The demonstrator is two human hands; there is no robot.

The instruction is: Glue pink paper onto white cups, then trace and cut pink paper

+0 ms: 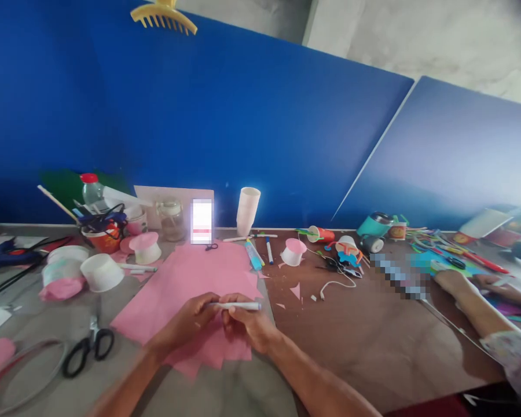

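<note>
In the head view, the left hand and the right hand meet over a fanned stack of pink paper sheets. Between them is a slim white marker pen, held roughly level just above the paper. The left hand pinches its left end between thumb and fingers; the right hand pinches its barrel, fingers curled beneath, and its right end sticks out past them. Whether the pen is capped cannot be told.

To the left of the sheets lie scissors with black handles, and beyond them a short white paper cup on its side and a white cup with a pink top. At the far edge of the sheets a bright, blurred-out screen stands upright, with a lidded clear glass jar to its left and a tall stack of white paper cups to its right. A light-blue tube lies on the far right part of the sheets; a blue-and-white marker and another pink-topped white cup are just beyond, on the brown tabletop. Pink paper scraps lie nearer. At the far right, another person's hand is near a light-blue sheet.
</note>
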